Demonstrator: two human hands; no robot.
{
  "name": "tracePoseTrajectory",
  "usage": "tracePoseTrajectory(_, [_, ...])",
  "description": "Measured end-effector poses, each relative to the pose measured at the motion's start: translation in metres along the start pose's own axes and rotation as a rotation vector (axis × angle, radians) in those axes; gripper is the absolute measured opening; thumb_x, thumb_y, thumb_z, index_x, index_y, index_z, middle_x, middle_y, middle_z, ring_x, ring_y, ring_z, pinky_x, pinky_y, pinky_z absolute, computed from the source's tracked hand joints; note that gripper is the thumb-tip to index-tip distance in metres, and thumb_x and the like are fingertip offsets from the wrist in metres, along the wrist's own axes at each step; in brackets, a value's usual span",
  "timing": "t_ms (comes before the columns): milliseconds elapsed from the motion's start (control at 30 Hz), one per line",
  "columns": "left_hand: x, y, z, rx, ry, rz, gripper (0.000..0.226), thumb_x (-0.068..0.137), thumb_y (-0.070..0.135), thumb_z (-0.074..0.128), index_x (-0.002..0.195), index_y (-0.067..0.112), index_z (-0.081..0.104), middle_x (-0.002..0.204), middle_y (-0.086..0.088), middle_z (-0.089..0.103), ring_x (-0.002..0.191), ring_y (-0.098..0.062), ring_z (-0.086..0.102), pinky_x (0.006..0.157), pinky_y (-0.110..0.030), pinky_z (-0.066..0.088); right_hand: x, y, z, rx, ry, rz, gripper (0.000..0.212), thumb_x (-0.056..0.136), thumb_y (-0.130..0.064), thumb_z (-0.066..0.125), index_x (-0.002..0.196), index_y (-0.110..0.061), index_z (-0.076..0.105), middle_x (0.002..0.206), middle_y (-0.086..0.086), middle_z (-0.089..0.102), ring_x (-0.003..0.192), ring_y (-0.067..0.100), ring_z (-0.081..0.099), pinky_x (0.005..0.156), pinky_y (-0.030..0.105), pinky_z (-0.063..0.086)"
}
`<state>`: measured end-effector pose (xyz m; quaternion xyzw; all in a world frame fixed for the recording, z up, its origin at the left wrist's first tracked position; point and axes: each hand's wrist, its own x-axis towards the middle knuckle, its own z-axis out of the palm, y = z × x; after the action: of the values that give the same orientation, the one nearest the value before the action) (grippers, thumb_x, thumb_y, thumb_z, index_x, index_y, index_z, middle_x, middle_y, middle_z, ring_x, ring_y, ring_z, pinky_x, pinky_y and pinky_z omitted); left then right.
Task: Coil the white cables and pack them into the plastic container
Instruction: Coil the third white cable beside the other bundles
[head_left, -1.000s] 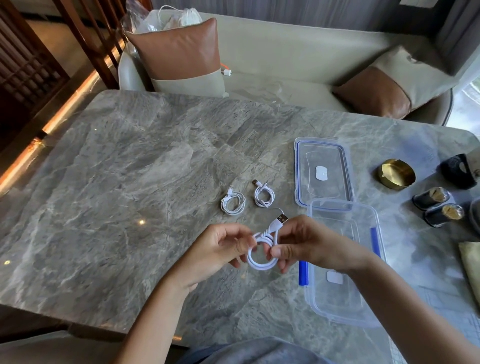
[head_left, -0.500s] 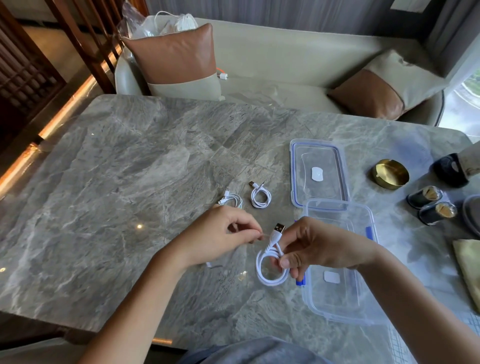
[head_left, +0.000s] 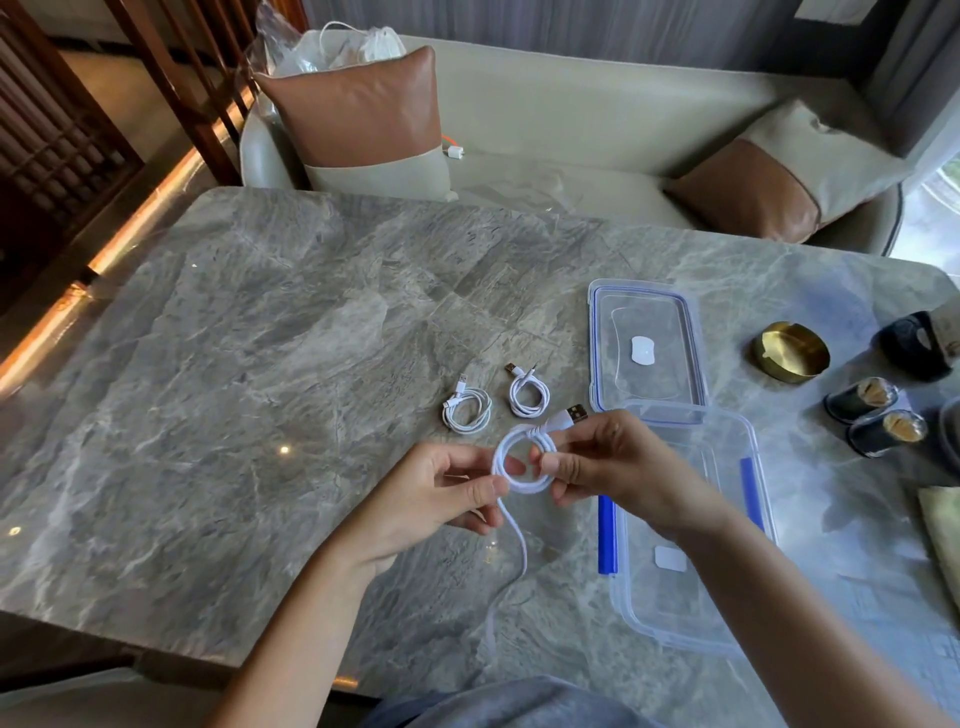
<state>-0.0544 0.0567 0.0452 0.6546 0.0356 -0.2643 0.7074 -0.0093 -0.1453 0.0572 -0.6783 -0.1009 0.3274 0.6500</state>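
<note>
The right hand (head_left: 618, 467) pinches the loops of a half-wound cable (head_left: 522, 487) between thumb and fingers, its USB plug (head_left: 574, 415) poking out above the knuckles. The left hand (head_left: 431, 499) pinches the same cable where the loose tail leaves the ring. The ring hangs in the air over the table (head_left: 260, 389), just left of the open container (head_left: 618, 597). 2 wound cables, the left coil (head_left: 466, 413) and the right coil (head_left: 529, 397), lie on the table beyond it, and the lid (head_left: 592, 338) lies past the container. Nothing seems to bind the loops, so I judge that any slackening of the right pinch would let them spring apart. The tail trails toward the near table edge and could catch there or twist as it is drawn in, leaving a lumpy turn. The 2 coils on the table may loosen when lifted, if they are untied. The tail blurs out near the edge, so its far plug cannot be seen. The right forearm covers part of the container; the part that shows holds no cable. Whether the 2 coils are tied is too small to tell.
</note>
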Motion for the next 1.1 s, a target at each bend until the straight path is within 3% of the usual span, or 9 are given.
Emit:
tracePoseTrajectory(267, [0.001,-0.012,0.019,-0.232,0.18,0.166,0.013,0.073,0.026,0.062,0.075,0.019,0.072,0.059,0.003,0.065,0.058,-0.006,0.061,0.059,-0.019,0.053,0.007,-0.001,0.01,0.155,0.08,-0.046,0.016,0.074,-0.022,0.067,0.086,-0.016,0.076,0.065,0.0,0.068,0.058,0.005,0.062,0.06,0.019,0.055])
tracePoseTrajectory(533, [0.001,-0.007,0.011,-0.276,0.11,0.195,0.028,0.081,0.029,0.058,0.105,0.015,0.064,0.057,0.003,0.061,0.058,-0.008,0.059,0.061,-0.017,0.05,0.01,-0.002,0.015,0.166,0.163,-0.092,0.019,0.072,-0.022,0.066,0.087,-0.013,0.074,0.06,0.002,0.066,0.057,0.007,0.063,0.059,0.018,0.054])
tracePoseTrajectory(667, [0.004,-0.008,0.017,-0.33,0.12,0.202,0.017,0.078,0.027,0.064,0.092,0.019,0.069,0.055,0.003,0.059,0.056,-0.007,0.058,0.059,-0.016,0.049,0.008,0.003,0.021,0.18,0.193,-0.086,0.025,0.072,-0.023,0.067,0.091,-0.007,0.073,0.065,0.003,0.069,0.06,0.008,0.064,0.061,0.02,0.055])
tracePoseTrajectory(767, [0.008,-0.011,0.021,-0.344,0.195,0.192,0.016,0.076,0.027,0.061,0.086,0.023,0.074,0.052,0.01,0.054,0.051,-0.003,0.046,0.054,-0.012,0.043,0.008,0.009,0.022,0.211,0.204,-0.085,0.021,0.072,-0.024,0.068,0.088,-0.011,0.075,0.066,0.0,0.071,0.062,0.008,0.064,0.063,0.021,0.056])
tracePoseTrajectory(867, [0.011,-0.014,0.024,-0.265,0.265,0.208,0.019,0.076,0.031,0.062,0.087,0.024,0.074,0.06,0.015,0.061,0.054,0.0,0.04,0.053,-0.013,0.034,0.009,0.013,0.023,0.264,0.219,-0.069,0.017,0.071,-0.025,0.069,0.083,-0.017,0.076,0.066,-0.001,0.072,0.062,0.006,0.065,0.061,0.02,0.055])
tracePoseTrajectory(1000, [0.014,-0.016,0.026,-0.259,0.314,0.253,0.018,0.077,0.032,0.061,0.089,0.024,0.073,0.084,0.012,0.072,0.071,0.003,0.057,0.057,-0.013,0.042,0.014,0.018,0.027,0.293,0.222,-0.053,0.02,0.072,-0.025,0.069,0.088,-0.015,0.075,0.07,-0.002,0.073,0.062,0.005,0.066,0.06,0.019,0.055])
tracePoseTrajectory(1100, [0.017,-0.016,0.026,-0.283,0.409,0.292,0.014,0.079,0.03,0.06,0.084,0.023,0.07,0.079,0.011,0.071,0.068,0.002,0.058,0.056,-0.013,0.046,0.017,0.025,0.031,0.299,0.304,-0.042,0.023,0.073,-0.032,0.069,0.088,-0.015,0.069,0.068,-0.003,0.068,0.059,0.007,0.063,0.056,0.024,0.053])
